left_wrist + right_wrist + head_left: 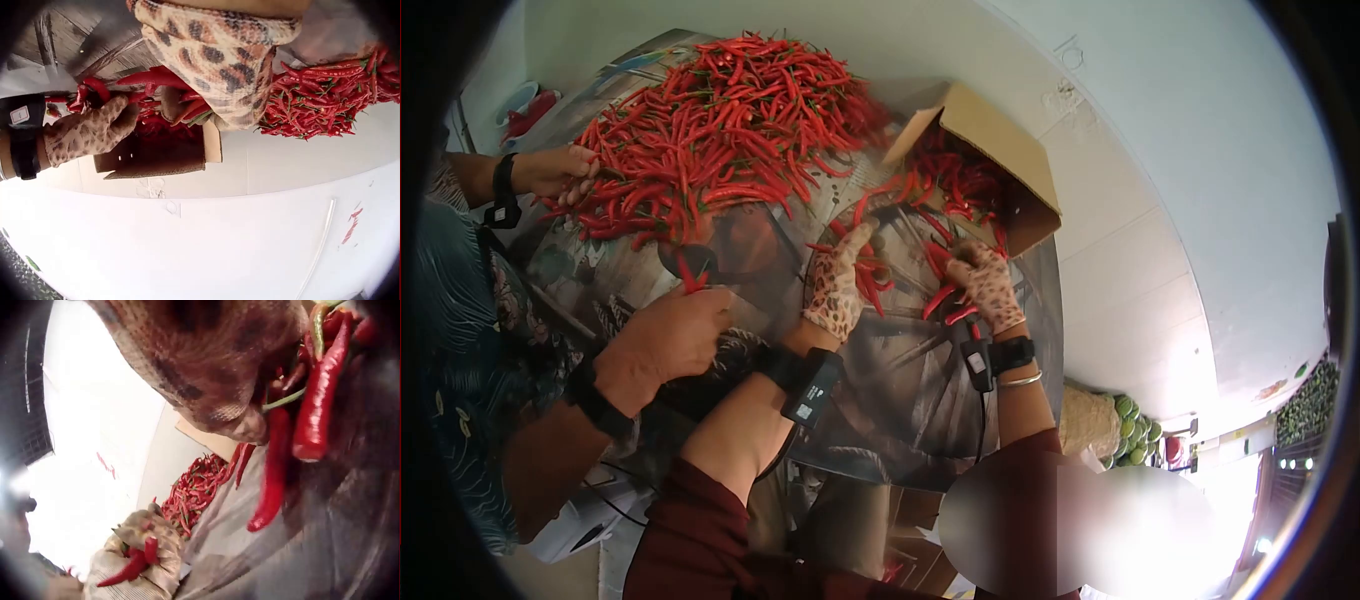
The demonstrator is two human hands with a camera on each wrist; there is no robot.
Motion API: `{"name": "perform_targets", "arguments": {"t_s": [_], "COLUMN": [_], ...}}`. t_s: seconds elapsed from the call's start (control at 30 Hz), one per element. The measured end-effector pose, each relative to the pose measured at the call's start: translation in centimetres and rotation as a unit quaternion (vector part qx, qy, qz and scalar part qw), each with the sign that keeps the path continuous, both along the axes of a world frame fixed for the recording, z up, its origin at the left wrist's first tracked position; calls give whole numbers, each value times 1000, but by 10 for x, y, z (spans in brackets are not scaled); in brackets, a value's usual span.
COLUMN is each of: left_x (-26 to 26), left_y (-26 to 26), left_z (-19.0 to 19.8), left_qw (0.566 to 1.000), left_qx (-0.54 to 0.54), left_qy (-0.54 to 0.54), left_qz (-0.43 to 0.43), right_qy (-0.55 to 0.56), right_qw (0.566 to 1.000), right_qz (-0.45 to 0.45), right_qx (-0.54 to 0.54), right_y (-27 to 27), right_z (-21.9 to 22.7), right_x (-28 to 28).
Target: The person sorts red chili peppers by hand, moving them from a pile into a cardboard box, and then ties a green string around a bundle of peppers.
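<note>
My left hand (834,290), in a leopard-print glove, holds several red chili peppers (872,272) above the table. In the left wrist view, chilies and green stems (201,117) stick out from between its fingers. The right hand (992,290), gloved alike, has its fingers curled at several chilies in front of the open box. The right wrist view shows a green stem at its fingertips, with red chilies (320,403) hanging close beside them. Its thumb side is partly hidden there.
A cardboard box (1005,150) lies on its side with chilies spilling from it. A large chili heap (730,130) covers the table's far left. At left, another person's hand (665,335) holds a chili, and their other hand (560,172) is at the heap.
</note>
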State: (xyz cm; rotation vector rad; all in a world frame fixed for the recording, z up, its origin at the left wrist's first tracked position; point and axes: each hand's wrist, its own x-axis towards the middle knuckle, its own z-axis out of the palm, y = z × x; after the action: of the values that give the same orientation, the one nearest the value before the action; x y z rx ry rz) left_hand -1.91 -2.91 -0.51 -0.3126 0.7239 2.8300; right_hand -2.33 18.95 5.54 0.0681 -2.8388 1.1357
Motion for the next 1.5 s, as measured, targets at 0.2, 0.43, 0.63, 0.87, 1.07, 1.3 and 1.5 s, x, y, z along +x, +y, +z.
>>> {"name": "perform_targets", "arguments": {"t_s": [0.2, 0.43, 0.63, 0.87, 1.07, 1.3, 1.5], "left_x": [-1, -6, -6, -3, -18, -11, -5], "left_y": [1, 3, 2, 1, 12, 8, 6], "left_z": [1, -5, -7, -2, -33, -21, -7], "left_qw": [997, 997, 997, 998, 992, 994, 998], "left_qx": [63, 65, 50, 32, -28, -24, -12], "left_qy": [22, 27, 45, 37, 120, 110, 23], "left_qz": [-37, -37, -45, -51, 9, -5, -51], "right_qy": [78, 56, 144, 107, 121, 44, 11], "right_qw": [990, 971, 926, 951, 906, 940, 967], "right_qz": [-18, 99, 74, 83, 134, 55, 35], "right_qx": [-114, 210, 341, 278, 383, 335, 253], "right_y": [25, 33, 21, 3, -13, -21, -6], "right_z": [28, 23, -7, 10, -6, 21, 17], "right_x": [24, 62, 69, 61, 40, 18, -22]}}
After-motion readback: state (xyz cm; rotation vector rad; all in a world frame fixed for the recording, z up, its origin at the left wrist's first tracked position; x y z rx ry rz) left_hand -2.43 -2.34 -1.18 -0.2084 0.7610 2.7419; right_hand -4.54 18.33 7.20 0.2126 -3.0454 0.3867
